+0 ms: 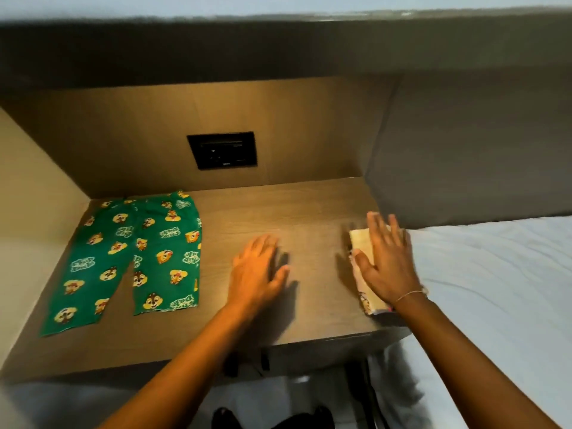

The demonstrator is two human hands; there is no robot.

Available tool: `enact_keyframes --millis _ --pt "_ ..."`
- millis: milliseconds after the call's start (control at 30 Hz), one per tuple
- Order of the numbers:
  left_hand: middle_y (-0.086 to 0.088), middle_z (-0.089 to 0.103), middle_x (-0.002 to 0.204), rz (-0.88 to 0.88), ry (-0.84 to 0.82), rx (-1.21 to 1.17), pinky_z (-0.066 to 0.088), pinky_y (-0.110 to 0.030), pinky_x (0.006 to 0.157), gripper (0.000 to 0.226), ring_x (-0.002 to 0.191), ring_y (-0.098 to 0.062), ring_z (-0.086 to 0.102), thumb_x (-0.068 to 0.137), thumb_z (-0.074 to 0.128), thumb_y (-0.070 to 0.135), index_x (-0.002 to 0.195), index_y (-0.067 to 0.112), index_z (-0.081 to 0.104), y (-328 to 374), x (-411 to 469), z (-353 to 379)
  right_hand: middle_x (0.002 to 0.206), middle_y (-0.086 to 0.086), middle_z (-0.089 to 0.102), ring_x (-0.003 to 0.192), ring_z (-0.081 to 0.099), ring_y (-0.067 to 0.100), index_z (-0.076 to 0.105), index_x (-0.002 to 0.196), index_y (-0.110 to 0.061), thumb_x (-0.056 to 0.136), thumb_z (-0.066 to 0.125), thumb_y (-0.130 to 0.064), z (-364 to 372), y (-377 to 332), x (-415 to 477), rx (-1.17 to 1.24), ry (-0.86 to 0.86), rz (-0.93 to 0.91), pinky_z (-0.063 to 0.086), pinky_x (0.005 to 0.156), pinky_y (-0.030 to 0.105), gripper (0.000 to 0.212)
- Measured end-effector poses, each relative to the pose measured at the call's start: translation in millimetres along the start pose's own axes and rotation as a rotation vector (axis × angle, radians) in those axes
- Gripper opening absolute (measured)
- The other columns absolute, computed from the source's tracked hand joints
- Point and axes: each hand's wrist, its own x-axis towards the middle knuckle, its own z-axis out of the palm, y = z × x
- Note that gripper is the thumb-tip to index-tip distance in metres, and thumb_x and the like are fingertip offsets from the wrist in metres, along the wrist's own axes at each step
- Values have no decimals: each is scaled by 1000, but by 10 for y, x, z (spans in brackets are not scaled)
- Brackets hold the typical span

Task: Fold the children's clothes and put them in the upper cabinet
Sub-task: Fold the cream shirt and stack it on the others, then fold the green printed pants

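Green children's trousers with a yellow chipmunk print lie spread flat on the left of the wooden desk, legs toward me. A small folded pale yellow garment with a cartoon print lies at the desk's right edge. My right hand rests flat on top of it, fingers spread, a thin bracelet on the wrist. My left hand hovers open over the bare middle of the desk, palm down, holding nothing.
A black socket panel sits in the wooden back wall. A grey padded headboard and a bed with a white sheet adjoin the desk on the right. A dark overhang runs above the desk.
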Motion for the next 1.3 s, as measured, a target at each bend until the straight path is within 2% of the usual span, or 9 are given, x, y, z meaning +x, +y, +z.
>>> enact_keyframes --millis 167,500,600,700,900,1000,1067,1167,1300 --pt "-8 53 136 -503 121 207 38 -50 96 50 125 -29 43 90 55 47 131 19 55 -947 -618 -389 160 0 18 149 4 23 17 152 -22 96 44 -37 476 -1101 252 128 -271 -287 6 120 42 64" --pt "7 70 111 -432 243 -31 47 -38 80 19 106 -18 63 75 65 35 90 28 76 -1579 -1680 -629 151 7 36 139 28 32 38 143 -30 87 58 -18 1302 -2740 1241 -134 -393 -648 30 111 52 60" --pt "10 71 107 -464 247 -243 51 -32 88 12 107 -12 63 76 70 30 87 30 75 -1674 -1765 -762 142 1 49 131 37 27 55 127 -31 91 55 -22 1413 -2837 1331 -122 -328 -646 38 103 47 38" --pt "16 71 92 -538 211 -384 52 -17 71 20 90 -5 67 82 74 24 83 43 68 -1730 -1807 -923 126 -1 58 122 44 25 61 114 -27 88 53 -19 1370 -2848 1201 -84 -249 -635 39 98 41 28" --pt "20 71 87 -483 209 -457 56 -20 70 16 83 -2 67 79 71 29 89 42 70 -1995 -1742 -1409 79 2 70 78 63 29 64 92 -26 79 52 -26 770 -2364 754 176 -101 -597 45 71 33 18" --pt "8 72 86 -510 61 -414 57 -40 80 27 84 -15 68 83 72 10 82 37 69 -2110 -1169 -1544 90 2 74 87 67 26 67 100 -29 86 60 -26 599 -2329 850 133 -200 -462 51 73 34 16" --pt "-5 72 90 -545 11 -390 56 -40 78 18 84 -22 67 86 68 9 87 27 68 -2129 -650 -1625 98 4 74 95 67 27 69 101 -28 89 60 -26 535 -2372 1050 164 -277 -247 51 76 34 15" --pt "-7 71 94 -533 146 -310 50 -17 66 11 75 -12 63 88 67 14 98 18 72 -2057 -10 -1912 100 8 74 99 66 31 73 97 -25 86 62 -23 252 -2406 1353 288 -172 -63 50 79 34 16" --pt "7 72 84 -341 460 -228 54 -28 74 13 80 -13 67 84 68 28 96 28 73 -1778 241 -2291 87 6 74 85 67 27 73 91 -25 84 62 -22 -293 -2193 1303 398 140 -112 50 74 34 13"
